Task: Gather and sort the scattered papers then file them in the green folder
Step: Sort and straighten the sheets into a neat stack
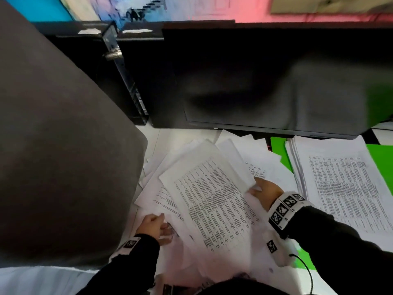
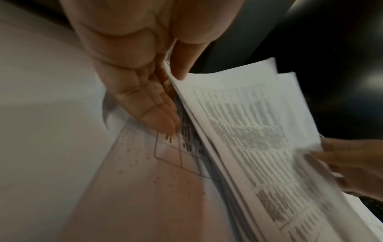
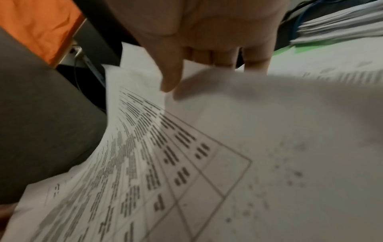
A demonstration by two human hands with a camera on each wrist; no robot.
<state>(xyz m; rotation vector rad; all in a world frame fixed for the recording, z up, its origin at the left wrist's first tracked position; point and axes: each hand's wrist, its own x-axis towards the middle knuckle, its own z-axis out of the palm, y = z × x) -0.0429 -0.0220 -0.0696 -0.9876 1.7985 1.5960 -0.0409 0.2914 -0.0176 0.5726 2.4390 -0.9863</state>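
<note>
A loose pile of printed papers [image 1: 212, 201] lies fanned across the white desk. My left hand [image 1: 164, 222] pinches the pile's lower left edge; in the left wrist view the thumb lies on top of the papers [image 2: 248, 139] and the fingers [image 2: 157, 111] sit beneath. My right hand [image 1: 254, 187] grips the right edge of the same papers [image 3: 186, 147], thumb on top and fingers under. At the right the green folder [image 1: 380, 158] lies open beneath a neat stack of sheets [image 1: 340, 184]. That stack [image 3: 342, 27] also shows in the right wrist view.
A dark monitor [image 1: 255, 81] stands right behind the papers. A big grey padded shape [image 1: 53, 145] fills the left side up to the pile. A black rack [image 1: 127, 81] stands at the back left. White desk [image 1: 157, 141] shows between them.
</note>
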